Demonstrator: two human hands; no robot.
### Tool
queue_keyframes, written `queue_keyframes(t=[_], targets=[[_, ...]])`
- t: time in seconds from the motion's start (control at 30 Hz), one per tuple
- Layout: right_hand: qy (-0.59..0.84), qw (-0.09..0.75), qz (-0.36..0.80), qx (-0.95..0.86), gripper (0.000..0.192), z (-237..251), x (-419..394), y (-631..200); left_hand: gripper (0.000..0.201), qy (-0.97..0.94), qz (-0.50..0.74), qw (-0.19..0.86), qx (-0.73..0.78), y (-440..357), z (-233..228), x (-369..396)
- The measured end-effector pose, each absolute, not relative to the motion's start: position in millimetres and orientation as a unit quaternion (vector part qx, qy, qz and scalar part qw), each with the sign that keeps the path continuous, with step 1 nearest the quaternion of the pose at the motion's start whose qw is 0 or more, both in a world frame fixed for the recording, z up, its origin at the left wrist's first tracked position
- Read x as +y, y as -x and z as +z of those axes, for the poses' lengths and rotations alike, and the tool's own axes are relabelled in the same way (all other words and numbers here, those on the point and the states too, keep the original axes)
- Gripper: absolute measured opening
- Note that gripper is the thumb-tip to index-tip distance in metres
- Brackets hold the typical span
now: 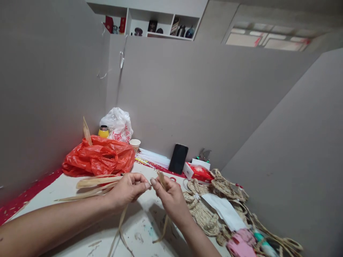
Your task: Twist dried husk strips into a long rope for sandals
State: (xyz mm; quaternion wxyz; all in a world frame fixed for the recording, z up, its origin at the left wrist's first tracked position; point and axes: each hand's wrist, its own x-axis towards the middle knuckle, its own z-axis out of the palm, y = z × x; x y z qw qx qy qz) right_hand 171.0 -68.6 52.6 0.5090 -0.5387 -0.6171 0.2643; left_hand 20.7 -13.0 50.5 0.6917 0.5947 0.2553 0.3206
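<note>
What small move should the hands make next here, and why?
Probably bring the left hand to the dried strip pinched in the right hand: the two hands nearly touch, and loose strands hang below both.

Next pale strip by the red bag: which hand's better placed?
Likely left. The pale strips lie just past the left hand's wrist, by the red bag; the right hand is farther across.

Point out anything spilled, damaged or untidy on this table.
Low in the picture, the white tabletop has blue-green and dark smudges, so it looks stained. At right, ropes lie in a jumbled heap with white paper on top. Nothing looks tipped over.
</note>
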Motion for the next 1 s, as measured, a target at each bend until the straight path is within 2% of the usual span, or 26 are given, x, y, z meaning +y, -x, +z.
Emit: queue_keyframes(t=[0.2, 0.33, 0.47, 0.77, 1.0], targets=[[0.583, 0.479, 0.234, -0.613, 0.026, 49, -68, -170, 0.032, -0.571, 0.402, 0.651, 0.298, -22, 53, -8], [0.599, 0.439, 0.176, -0.646, 0.018, 47, -73, -164, 0.025, -0.576, 0.396, 0.644, 0.312, -23, 54, -13], [0.581, 0.410, 0.195, -0.675, 0.020, 48, -75, -159, 0.016, -0.560, 0.383, 0.669, 0.303, -20, 55, -14], [0.522, 0.436, 0.307, -0.665, 0.032, 51, -75, -159, 0.032, -0.561, 0.372, 0.700, 0.239, -18, 52, -10], [0.553, 0.481, 0.241, -0.636, 0.039, 57, -72, -168, 0.031, -0.494, 0.386, 0.734, 0.260, -18, 54, -8]])
